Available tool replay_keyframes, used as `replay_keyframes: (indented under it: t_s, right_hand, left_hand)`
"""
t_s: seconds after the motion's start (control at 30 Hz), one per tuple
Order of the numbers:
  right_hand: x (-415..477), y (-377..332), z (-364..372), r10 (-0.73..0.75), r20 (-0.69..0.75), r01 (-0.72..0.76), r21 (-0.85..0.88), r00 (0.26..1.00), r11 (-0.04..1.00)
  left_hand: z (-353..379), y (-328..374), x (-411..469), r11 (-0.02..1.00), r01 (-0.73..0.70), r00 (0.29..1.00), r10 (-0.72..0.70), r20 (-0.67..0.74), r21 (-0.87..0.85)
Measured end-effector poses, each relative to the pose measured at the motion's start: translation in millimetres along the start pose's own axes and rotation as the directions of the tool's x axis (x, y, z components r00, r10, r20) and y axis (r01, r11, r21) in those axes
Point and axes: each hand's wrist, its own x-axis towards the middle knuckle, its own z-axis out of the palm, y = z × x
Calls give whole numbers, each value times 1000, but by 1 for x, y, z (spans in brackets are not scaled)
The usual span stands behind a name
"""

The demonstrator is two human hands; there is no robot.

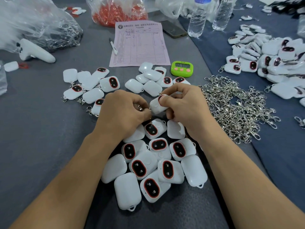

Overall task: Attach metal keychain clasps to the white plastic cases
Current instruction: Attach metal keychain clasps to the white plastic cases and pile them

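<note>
My right hand [183, 104] grips a white plastic case [156, 106] with a red-ringed dark window, thumb on its face. My left hand [122, 111] pinches a small metal clasp [142, 109] right at the case's left corner. Most of the clasp is hidden by my fingers. Below my hands lies a pile of loose white cases [153, 169]. A heap of metal clasps [236, 109] spreads to the right. Cases with clasps attached [92, 86] lie to the left.
A green timer [181, 68], a pink form [140, 45] and a pen [113, 46] sit beyond the hands. Farther back are plastic bags [38, 23], two water bottles [198, 19] and a phone [175, 29]. Another big case pile [270, 58] lies at right.
</note>
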Motion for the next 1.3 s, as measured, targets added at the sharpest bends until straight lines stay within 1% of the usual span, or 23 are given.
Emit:
replay_keyframes:
  t_s: [0.1, 0.17, 0.27, 0.37, 0.5, 0.63, 0.73, 0.83, 0.9, 0.97, 1.07, 1.1, 1.13, 1.2, 1.23, 1.3]
  right_hand:
    - [1, -3, -3, 86, 2, -86, 131, 996, 988]
    - [2, -5, -5, 141, 27, -144, 234, 990, 962]
    - [1, -6, -6, 204, 89, -222, 337, 975, 915]
    - [1, -7, -8, 244, 142, -282, 429, 959, 858]
    - [0, -8, -8, 270, 167, -317, 464, 948, 827]
    - [-1, -9, -9, 262, 181, -317, 464, 948, 827]
    - [-2, -11, -9, 225, 189, -286, 429, 956, 857]
    - [-3, -12, -8, 171, 154, -214, 339, 973, 916]
    - [-4, -13, -7, 143, 128, -177, 315, 981, 933]
    - [-4, -14, -5, 134, 112, -164, 326, 985, 931]
    - [-5, -14, -3, 147, 101, -174, 352, 984, 920]
    - [-5, -14, -1, 159, 104, -187, 369, 982, 910]
    - [-5, -15, 0, 169, 111, -200, 398, 979, 896]
    - [-6, -16, 2, 167, 117, -202, 456, 979, 867]
    - [-6, -16, 2, 157, 118, -194, 471, 981, 861]
    - [-5, -17, 3, 150, 136, -198, 498, 979, 844]
  left_hand:
    - [-2, -1, 2, 992, -31, 999, 27, -29, -126]
    - [-4, -3, 4, 975, -23, 1000, 26, 12, -221]
    - [-6, -5, 7, 918, 30, 996, 7, 92, -395]
    - [-8, -4, 10, 854, 48, 996, 1, 94, -517]
    - [-9, -3, 10, 832, 40, 995, 16, 97, -553]
    - [-9, 1, 8, 816, 72, 995, -15, 103, -573]
    - [-11, 0, 8, 819, 128, 987, -51, 151, -559]
    - [-14, -1, 8, 861, 174, 969, -63, 240, -477]
    - [-14, 0, 7, 882, 188, 961, -73, 268, -432]
    - [-14, 1, 8, 901, 182, 964, -84, 253, -394]
    - [-16, 3, 7, 941, 120, 980, -61, 191, -318]
    - [-16, 3, 7, 937, 100, 985, -46, 165, -335]
    - [-17, 4, 7, 913, 91, 990, -39, 137, -397]
    - [-17, 5, 6, 818, 121, 992, -72, 108, -562]
    - [-16, 6, 6, 773, 147, 989, -95, 116, -617]
    - [-13, 8, 6, 717, 201, 979, -122, 164, -667]
